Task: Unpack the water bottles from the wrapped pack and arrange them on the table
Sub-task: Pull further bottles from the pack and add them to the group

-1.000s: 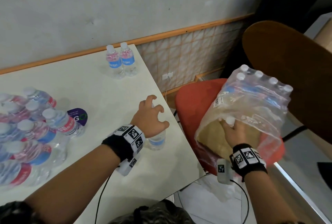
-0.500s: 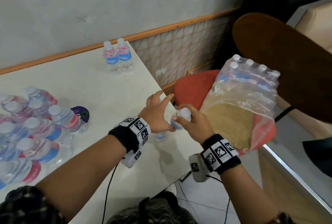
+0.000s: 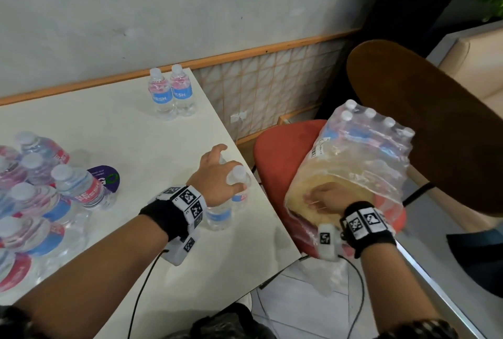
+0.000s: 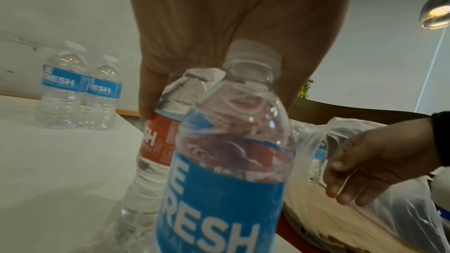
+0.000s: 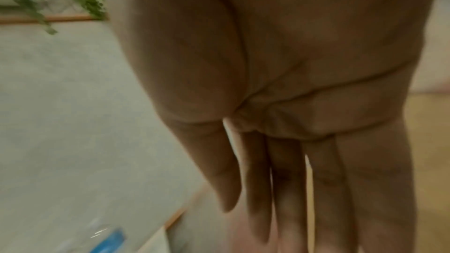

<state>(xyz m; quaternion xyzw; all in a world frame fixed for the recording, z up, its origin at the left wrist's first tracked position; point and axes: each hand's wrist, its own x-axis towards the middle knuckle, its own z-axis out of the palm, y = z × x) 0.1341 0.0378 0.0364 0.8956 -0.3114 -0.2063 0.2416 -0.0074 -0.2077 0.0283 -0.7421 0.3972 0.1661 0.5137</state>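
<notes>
We see the clear plastic-wrapped pack of small water bottles [image 3: 362, 159] lying tilted on the red seat of a chair [image 3: 280, 148] just beside the white table [image 3: 141, 148], its white caps toward the dark wooden chair back [image 3: 435, 131]. Our right hand [image 3: 324, 198] reaches into the torn open end of the wrap with its fingers [image 5: 287, 180] straight and together, holding nothing. Our left hand [image 3: 217, 175] sits at the table's right edge, curled over the tops of two clear bottles and gripping them: a blue-labelled bottle [image 4: 226, 170] nearest the wrist camera and a red-labelled bottle [image 4: 155, 147] just behind it, both upright and side by side. Whether their bases touch the table we cannot tell. At the far corner stand two more blue-labelled bottles [image 3: 171, 93], touching each other. On the left of the table a second wrapped bundle of bottles [image 3: 32, 191] lies, with a round purple sticker [image 3: 107, 176] next to it.
</notes>
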